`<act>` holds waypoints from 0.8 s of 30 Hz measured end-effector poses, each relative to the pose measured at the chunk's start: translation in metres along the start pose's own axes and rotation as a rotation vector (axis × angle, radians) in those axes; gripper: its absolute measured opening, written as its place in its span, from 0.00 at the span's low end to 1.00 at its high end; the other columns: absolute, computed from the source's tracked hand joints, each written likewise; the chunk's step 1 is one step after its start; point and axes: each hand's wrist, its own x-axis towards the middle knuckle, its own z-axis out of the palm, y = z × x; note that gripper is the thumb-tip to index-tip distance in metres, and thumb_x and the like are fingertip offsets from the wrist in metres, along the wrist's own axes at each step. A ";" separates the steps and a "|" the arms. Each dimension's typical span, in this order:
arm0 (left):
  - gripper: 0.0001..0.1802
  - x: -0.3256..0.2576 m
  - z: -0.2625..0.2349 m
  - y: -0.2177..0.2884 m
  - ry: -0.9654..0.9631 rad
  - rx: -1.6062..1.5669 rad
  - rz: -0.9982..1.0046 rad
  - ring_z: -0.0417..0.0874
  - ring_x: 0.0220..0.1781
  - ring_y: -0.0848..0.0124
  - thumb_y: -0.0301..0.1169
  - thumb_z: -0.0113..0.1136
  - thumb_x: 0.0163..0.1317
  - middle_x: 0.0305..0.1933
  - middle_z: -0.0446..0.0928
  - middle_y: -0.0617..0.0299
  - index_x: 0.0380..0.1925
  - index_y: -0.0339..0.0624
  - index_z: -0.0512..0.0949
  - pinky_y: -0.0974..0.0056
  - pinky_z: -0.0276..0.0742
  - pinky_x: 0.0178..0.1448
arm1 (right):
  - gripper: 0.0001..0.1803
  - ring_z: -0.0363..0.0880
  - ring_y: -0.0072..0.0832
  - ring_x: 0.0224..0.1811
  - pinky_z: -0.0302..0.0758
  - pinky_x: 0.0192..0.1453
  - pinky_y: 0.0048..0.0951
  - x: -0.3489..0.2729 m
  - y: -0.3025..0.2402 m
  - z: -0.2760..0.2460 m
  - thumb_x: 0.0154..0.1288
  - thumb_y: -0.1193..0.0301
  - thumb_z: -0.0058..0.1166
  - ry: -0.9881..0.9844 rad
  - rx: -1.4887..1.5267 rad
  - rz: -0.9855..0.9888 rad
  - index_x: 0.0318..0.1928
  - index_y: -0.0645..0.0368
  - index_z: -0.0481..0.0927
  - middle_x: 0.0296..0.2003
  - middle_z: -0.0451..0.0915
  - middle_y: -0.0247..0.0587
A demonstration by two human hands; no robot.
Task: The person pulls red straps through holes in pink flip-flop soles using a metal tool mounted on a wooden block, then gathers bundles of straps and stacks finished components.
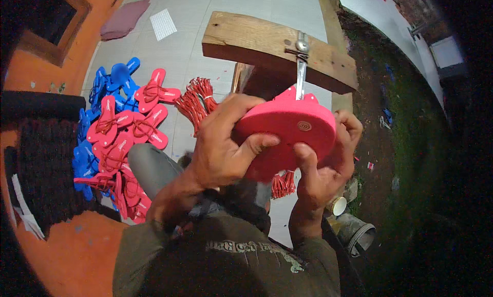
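A pink flip-flop sole (280, 119) is held between my two hands, its underside toward me and bent into a curve. My left hand (218, 145) grips its left side, with the thumb pressed on the underside. On the opposite side my right hand (328, 168) holds it, fingers curled behind and thumb near the middle. Just beyond the sole, a slim metal tool (301, 73) is fixed to a thick wooden beam (246, 37). The tool's narrow end reaches down to the sole's far edge; whether it passes into the sole is hidden.
Pink flip-flops (149, 127) and blue flip-flops (84, 161) lie piled on the tiled floor at left. Red strap bundles (192, 104) lie beside my left hand. An orange wall (56, 256) borders the left; a dark ground strip (375, 143) runs at right, beside a bucket (362, 238).
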 end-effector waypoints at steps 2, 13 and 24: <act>0.17 -0.007 -0.003 -0.006 0.061 0.139 0.226 0.70 0.36 0.55 0.34 0.62 0.45 0.31 0.71 0.55 0.34 0.37 0.71 0.58 0.66 0.43 | 0.17 0.71 0.29 0.34 0.68 0.40 0.25 -0.004 0.010 0.003 0.44 0.76 0.61 -0.027 0.079 -0.006 0.37 0.64 0.73 0.31 0.71 0.39; 0.26 0.057 0.014 -0.032 0.566 0.552 0.420 0.61 0.46 0.55 0.33 0.67 0.34 0.37 0.63 0.52 0.35 0.43 0.66 0.55 0.55 0.48 | 0.14 0.70 0.23 0.26 0.67 0.32 0.23 0.044 0.038 0.027 0.44 0.77 0.61 0.448 -0.299 -0.074 0.32 0.62 0.71 0.25 0.73 0.35; 0.11 -0.016 0.031 -0.073 0.187 0.371 0.094 0.74 0.22 0.65 0.36 0.62 0.47 0.22 0.73 0.60 0.22 0.40 0.73 0.63 0.69 0.28 | 0.44 0.59 0.51 0.54 0.62 0.55 0.44 -0.095 0.328 -0.064 0.40 0.57 0.63 0.187 -1.072 0.608 0.58 0.57 0.56 0.54 0.59 0.53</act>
